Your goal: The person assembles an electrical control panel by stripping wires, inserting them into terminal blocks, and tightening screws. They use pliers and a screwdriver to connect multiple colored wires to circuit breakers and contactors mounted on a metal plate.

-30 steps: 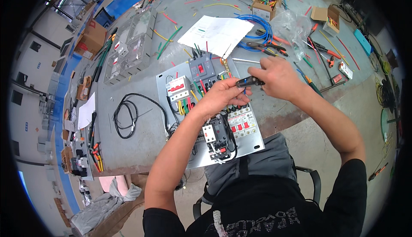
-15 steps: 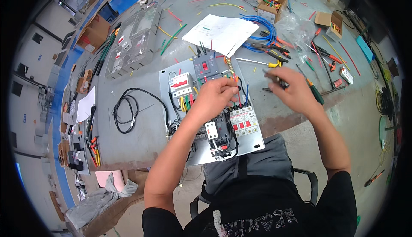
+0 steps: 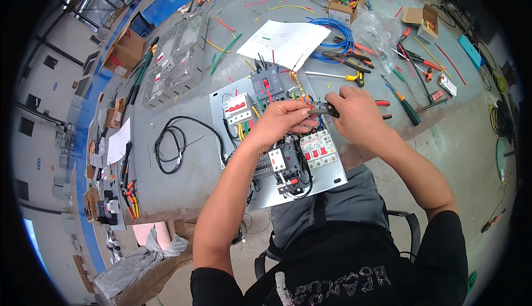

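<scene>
A metal mounting plate (image 3: 331,181) carries electrical parts and wires in front of me. Over it, my left hand (image 3: 281,122) is closed in a pinch around a thin wire, whose end the fingers mostly hide. My right hand (image 3: 359,113) grips dark pliers (image 3: 331,110), their jaws right at my left fingertips; red handle ends show beyond the hand. Below the hands sit the small breakers with red switches (image 3: 316,153) and a black contactor (image 3: 292,164). A dark grey moulded-case breaker (image 3: 267,83) and a white breaker with a red lever (image 3: 236,105) are farther off.
Papers (image 3: 281,42) lie beyond the plate, beside a blue wire coil (image 3: 339,37). To the right are a yellow-handled screwdriver (image 3: 354,77), a green-handled screwdriver (image 3: 410,112) and other pliers (image 3: 347,58). A black cable (image 3: 169,139) and clear-lidded box (image 3: 176,67) lie left.
My right hand has moved left with the pliers, bringing the jaws to my left fingertips. The left hand stays over the plate, which appears slightly shifted right and up in the view.
</scene>
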`<state>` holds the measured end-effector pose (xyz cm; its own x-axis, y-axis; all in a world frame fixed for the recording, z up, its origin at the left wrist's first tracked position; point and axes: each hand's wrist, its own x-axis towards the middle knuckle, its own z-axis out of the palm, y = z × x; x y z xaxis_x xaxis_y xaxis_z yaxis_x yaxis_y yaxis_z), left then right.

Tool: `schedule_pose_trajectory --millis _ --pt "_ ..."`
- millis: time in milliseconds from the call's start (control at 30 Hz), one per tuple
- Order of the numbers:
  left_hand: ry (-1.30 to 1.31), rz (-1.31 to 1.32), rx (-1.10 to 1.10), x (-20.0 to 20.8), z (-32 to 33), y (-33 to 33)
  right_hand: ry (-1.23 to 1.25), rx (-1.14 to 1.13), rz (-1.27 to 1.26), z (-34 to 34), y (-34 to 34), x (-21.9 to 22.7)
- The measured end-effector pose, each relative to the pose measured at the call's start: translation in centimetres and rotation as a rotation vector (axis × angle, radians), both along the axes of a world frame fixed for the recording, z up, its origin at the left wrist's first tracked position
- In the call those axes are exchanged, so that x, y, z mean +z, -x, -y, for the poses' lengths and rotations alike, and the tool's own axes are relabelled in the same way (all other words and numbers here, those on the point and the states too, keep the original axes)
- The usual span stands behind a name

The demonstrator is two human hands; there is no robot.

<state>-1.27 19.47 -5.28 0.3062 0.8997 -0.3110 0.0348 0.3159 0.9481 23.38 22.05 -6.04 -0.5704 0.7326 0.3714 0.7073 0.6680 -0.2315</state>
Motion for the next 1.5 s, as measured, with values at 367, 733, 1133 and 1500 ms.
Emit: schedule_pose_trajectory --millis 367,733,1133,1500 --pt "0.022 0.034 -0.044 -1.1 -0.5 0.3 -0.087 0.056 0.055 -0.6 0.7 1.2" --pt "0.003 0.014 -0.030 -1.6 -0.5 0.4 -0.060 0.063 0.044 -0.8 0.7 1.3" --pt "0.011 0.017 -0.011 -1.2 -0.4 0.2 -0.062 0.049 0.047 -1.0 1.1 1.1" --pt "-0.001 -0.018 -0.021 -1.2 -0.4 0.1 -0.092 0.073 0.034 -1.3 1.0 1.2"
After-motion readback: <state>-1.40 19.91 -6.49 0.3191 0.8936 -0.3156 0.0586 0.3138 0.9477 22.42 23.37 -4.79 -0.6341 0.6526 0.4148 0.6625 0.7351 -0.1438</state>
